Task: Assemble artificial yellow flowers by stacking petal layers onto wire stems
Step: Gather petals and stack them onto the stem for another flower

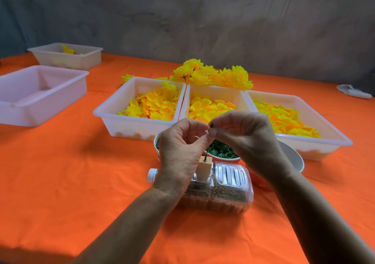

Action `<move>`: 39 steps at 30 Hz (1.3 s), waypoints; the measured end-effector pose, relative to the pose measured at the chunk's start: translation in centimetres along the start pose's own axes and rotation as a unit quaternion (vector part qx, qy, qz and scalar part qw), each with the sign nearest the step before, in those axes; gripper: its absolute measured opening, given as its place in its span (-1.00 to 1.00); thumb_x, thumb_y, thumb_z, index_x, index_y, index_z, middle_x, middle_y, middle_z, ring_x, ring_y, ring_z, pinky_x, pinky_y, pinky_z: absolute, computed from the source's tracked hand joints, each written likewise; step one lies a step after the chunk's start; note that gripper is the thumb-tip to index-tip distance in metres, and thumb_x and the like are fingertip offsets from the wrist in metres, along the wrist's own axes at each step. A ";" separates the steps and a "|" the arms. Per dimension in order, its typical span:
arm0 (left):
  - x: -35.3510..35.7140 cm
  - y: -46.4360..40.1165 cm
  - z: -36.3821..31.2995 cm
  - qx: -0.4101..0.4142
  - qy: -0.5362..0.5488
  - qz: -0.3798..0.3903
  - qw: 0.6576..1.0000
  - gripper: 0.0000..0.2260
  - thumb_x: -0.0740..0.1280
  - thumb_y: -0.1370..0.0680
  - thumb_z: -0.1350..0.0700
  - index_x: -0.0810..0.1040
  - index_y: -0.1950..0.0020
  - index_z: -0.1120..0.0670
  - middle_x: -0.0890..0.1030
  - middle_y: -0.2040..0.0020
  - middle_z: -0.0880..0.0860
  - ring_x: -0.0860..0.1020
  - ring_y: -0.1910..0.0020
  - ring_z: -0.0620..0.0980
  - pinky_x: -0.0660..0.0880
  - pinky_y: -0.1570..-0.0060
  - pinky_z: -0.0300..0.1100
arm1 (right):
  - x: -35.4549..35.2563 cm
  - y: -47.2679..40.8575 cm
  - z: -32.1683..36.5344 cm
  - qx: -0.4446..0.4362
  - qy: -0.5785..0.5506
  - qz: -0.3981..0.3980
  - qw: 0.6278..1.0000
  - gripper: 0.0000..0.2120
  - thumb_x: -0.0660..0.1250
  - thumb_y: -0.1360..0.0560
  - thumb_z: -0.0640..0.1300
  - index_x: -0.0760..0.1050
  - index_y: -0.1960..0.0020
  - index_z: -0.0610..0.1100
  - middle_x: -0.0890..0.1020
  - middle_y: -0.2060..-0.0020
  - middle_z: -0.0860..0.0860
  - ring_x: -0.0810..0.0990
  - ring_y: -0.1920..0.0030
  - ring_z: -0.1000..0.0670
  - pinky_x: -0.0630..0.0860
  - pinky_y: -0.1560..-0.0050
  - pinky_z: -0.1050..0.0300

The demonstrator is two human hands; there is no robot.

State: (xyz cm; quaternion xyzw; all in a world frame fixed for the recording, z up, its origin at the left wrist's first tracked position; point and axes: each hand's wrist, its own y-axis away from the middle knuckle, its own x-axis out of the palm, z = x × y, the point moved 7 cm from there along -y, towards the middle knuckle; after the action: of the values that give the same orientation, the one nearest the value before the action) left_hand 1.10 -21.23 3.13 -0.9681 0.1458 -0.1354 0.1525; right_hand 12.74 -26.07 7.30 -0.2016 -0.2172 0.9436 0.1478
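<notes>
Both hands meet above the upright wire stem in its wooden block: right hand pinches a small dark piece, left hand pinches beside it; stem lies at six o'clock below, petal trays at twelve

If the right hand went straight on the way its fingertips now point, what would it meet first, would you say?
The right hand points left, pinching a small dark piece. Its fingertips look to be touching the left hand already, so it would meet that hand's fingertips first, though depth is hard to judge.
</notes>
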 end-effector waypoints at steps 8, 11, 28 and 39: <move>-0.7 0.0 0.1 0.012 -0.040 0.004 0.999 -0.76 0.37 -0.43 0.44 0.59 0.21 0.09 0.59 0.33 0.02 0.51 0.38 -0.14 0.48 0.35 -0.36 | 0.5 1.2 -1.9 0.036 -0.060 -0.021 0.997 -0.91 0.46 -0.34 -0.37 0.64 0.17 -0.26 0.68 0.26 -0.21 0.63 0.25 -0.04 0.59 0.12 -0.08; -0.9 -0.1 -0.1 0.015 -0.044 0.009 0.999 -0.78 0.34 -0.45 0.43 0.61 0.20 0.11 0.63 0.29 0.08 0.56 0.35 -0.10 0.50 0.32 -0.33 | 0.7 1.5 -2.4 0.050 -0.061 -0.017 0.997 -0.91 0.45 -0.36 -0.38 0.64 0.16 -0.26 0.67 0.25 -0.26 0.62 0.25 -0.08 0.58 0.13 -0.14; -0.8 0.5 1.4 0.002 -0.115 0.057 0.992 -0.84 0.50 -0.38 0.25 0.62 0.30 0.02 0.60 0.40 -0.10 0.52 0.39 -0.21 0.45 0.33 -0.37 | 1.3 2.4 -4.3 0.058 -0.007 0.010 0.998 -0.94 0.46 -0.39 -0.29 0.64 0.25 -0.18 0.66 0.38 -0.11 0.56 0.40 0.13 0.46 0.38 0.27; -0.8 0.3 0.9 0.066 -0.200 0.024 0.977 -0.81 0.52 -0.37 0.20 0.59 0.36 -0.03 0.61 0.38 0.02 0.52 0.40 -0.16 0.46 0.36 -0.30 | 1.2 2.8 -5.1 0.066 -0.049 -0.009 0.997 -0.92 0.47 -0.37 -0.30 0.65 0.25 -0.14 0.68 0.34 -0.13 0.62 0.30 0.02 0.55 0.26 0.18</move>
State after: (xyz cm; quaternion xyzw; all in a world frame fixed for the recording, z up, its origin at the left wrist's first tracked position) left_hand 0.61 -21.06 2.02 -0.9594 0.1267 0.0551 0.2458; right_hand 13.46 -26.28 1.42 -0.1431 -0.1629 0.9633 0.1582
